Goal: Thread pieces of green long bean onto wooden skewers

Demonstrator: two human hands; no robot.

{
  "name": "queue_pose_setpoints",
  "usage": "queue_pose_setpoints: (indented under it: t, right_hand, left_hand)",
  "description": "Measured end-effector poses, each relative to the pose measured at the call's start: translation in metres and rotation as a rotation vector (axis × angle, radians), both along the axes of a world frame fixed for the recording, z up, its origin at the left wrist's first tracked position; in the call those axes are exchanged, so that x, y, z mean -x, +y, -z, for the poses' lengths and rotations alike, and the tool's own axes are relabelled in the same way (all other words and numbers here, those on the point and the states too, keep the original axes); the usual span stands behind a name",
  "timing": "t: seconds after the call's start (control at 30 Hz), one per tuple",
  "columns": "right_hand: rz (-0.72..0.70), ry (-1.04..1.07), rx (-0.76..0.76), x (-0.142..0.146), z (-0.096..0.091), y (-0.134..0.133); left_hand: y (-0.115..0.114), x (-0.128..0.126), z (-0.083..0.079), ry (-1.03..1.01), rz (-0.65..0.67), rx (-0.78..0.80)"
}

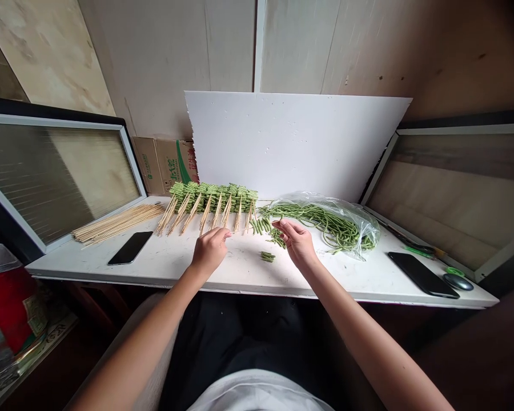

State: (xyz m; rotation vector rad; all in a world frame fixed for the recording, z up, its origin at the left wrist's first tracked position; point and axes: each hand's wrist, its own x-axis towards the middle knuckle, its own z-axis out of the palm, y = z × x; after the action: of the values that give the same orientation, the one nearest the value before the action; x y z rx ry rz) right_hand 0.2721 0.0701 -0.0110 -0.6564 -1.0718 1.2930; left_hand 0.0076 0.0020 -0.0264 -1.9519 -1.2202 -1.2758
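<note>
My left hand (209, 248) is closed around the blunt end of a thin bamboo skewer (241, 230), which points right. Cut pieces of long green bean (262, 226) sit side by side along the skewer's far part. My right hand (298, 242) pinches at the other side of them, with what looks like a small bean piece between thumb and forefinger, partly hidden. More cut bean pieces (277, 237) lie beneath the right fingertips. A small group of pieces (268, 257) rests nearer me on the white table (240, 274).
Behind my left hand are stacked bean skewers (214, 197), sticks toward me. Loose bamboo skewers (117, 222) and a phone (131, 248) lie left. Whole long beans (325, 220) spill from a clear plastic bag (370, 231). Another phone (422, 275) and a mouse (457, 281) lie right.
</note>
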Motion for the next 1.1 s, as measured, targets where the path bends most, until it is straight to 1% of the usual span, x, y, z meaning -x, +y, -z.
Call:
queue_pose_setpoints:
  t: [0.17,0.4,0.77,0.93,1.1]
  right_hand:
    - [0.013,-0.013,0.015,0.004,-0.001,-0.004]
    - [-0.020,-0.048,-0.016,0.006,0.002,-0.006]
    - [-0.020,-0.061,-0.049,0.012,0.011,-0.007]
    - [-0.063,-0.031,-0.041,0.012,0.005,-0.010]
    - [-0.096,-0.064,-0.038,0.010,-0.001,-0.011]
  left_hand:
    - [0.000,0.002,-0.001,0.009,-0.024,-0.012]
    - [0.000,0.005,-0.003,0.023,-0.041,-0.007]
    - [-0.003,0.000,-0.005,0.035,-0.008,-0.008]
    - [-0.004,-0.001,-0.009,0.015,0.018,-0.020]
    - [-0.003,-0.001,-0.008,0.029,0.040,-0.014]
